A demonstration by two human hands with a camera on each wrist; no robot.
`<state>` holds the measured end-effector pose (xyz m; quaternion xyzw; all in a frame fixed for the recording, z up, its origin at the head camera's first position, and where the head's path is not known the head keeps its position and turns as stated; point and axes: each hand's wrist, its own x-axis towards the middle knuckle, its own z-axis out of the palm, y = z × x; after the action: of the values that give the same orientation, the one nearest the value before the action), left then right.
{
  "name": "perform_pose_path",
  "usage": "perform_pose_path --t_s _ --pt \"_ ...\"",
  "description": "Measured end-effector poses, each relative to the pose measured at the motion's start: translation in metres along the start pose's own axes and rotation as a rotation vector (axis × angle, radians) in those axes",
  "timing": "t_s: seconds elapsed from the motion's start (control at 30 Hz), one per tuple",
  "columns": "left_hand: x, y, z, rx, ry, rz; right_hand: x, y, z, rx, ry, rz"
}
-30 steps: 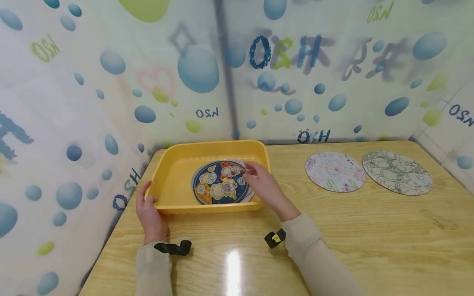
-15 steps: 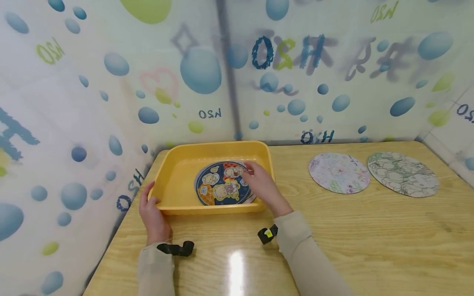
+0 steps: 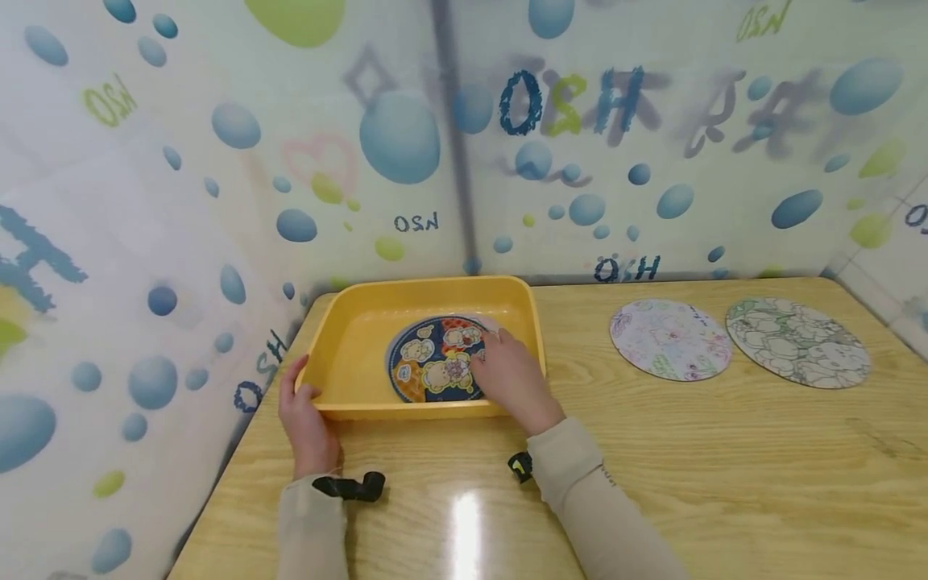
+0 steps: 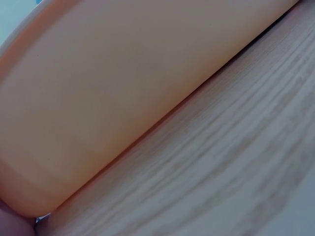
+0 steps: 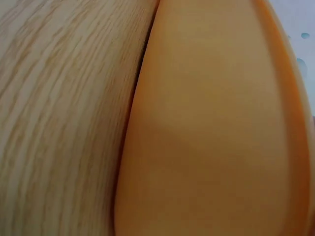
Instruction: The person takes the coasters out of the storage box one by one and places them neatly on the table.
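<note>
A shallow yellow plastic tray (image 3: 341,346) stands on the wooden table. My left hand (image 3: 306,419) grips its front left corner, with the thumb over the rim. Inside lies a round dark blue and orange mat printed with cartoon bears (image 3: 428,374). A paler round sheet (image 3: 491,323) peeks out from under its upper right edge. Reaching over the tray's front right, my right hand (image 3: 513,377) has its thumb and fingers on the mat's right side. Its far fingertips are hidden, so I cannot tell whether it pinches the mat. Both wrist views show mostly the tray's outer wall (image 4: 123,88).
Two more round sheets lie on the table right of the tray: one pale with pink and purple drawing (image 3: 670,338), one with green and grey line art (image 3: 797,342). A wall covering with blue drops (image 3: 399,137) closes off the back and left.
The right hand has moved slightly left and nearer over the mat, covering more of its right side. The left hand keeps its grip on the corner. The whole head view has shifted a little.
</note>
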<state>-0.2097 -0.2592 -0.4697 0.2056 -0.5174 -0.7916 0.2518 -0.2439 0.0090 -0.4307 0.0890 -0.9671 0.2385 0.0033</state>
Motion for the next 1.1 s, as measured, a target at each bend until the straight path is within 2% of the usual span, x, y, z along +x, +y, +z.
perform_pose_path --t_s 0.17,0.43,0.6,0.8,0.93,1.1 --pt "-0.0009 0.0009 -0.0008 0.041 -0.02 0.012 -0.0033 0.0004 0.0018 -0.089 -0.001 -0.023" --pt "-0.001 -0.0001 0.0011 0.087 -0.031 0.016 -0.0045 0.0011 -0.0036 -0.108 -0.138 -0.015" --pt "-0.0011 -0.0003 0.0013 0.098 -0.024 0.029 -0.0045 0.001 -0.003 -0.111 -0.17 0.008" --pt "-0.0006 0.0 0.0007 0.093 -0.023 0.033 -0.0044 0.0019 -0.0021 -0.086 -0.151 -0.024" --pt "0.0001 -0.0013 0.0001 0.094 -0.026 0.042 -0.0025 0.0038 0.0008 -0.068 -0.105 -0.042" --pt "0.0004 -0.0012 -0.0001 0.086 -0.022 0.042 0.0003 0.0042 0.0027 0.04 -0.032 -0.036"
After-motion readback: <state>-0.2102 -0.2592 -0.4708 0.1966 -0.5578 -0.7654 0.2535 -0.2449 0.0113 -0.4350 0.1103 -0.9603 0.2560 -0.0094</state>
